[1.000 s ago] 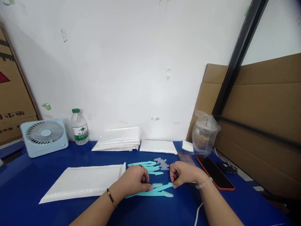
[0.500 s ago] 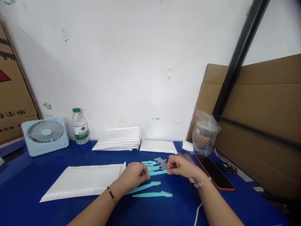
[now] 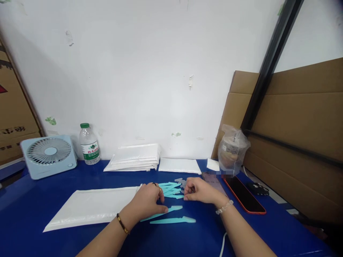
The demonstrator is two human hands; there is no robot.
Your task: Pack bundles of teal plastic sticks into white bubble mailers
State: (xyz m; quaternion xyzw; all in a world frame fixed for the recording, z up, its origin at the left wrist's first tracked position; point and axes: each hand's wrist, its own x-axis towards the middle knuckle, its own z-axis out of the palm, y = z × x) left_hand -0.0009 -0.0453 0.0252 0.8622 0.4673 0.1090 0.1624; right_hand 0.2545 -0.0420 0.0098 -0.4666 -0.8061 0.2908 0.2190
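Observation:
Several teal eyebrow razors lie on the blue table. A loose pile of razors (image 3: 171, 189) sits between my hands, beside small clear blade caps (image 3: 179, 180). My left hand (image 3: 150, 200) is at the pile's left, thumb and fingers apart, its thumb tip over a separate razor (image 3: 175, 207). Nearer to me lies another razor (image 3: 173, 221) with its head to the right. At the pile's right end, my right hand (image 3: 193, 190) has its fingertips pressed together near a razor tip and the caps. What they pinch, if anything, is hidden.
A white padded mailer (image 3: 93, 205) lies at left, with stacked mailers (image 3: 136, 157) behind. A fan (image 3: 49, 155) and water bottle (image 3: 89, 144) stand at back left. To the right are a phone (image 3: 245, 196), a bagged cup (image 3: 232, 151) and a cable (image 3: 223, 244).
The razor that was between both hands now lies at the near side of the pile. My left hand has come off it, thumb and fingers parting, and my right hand has moved slightly left.

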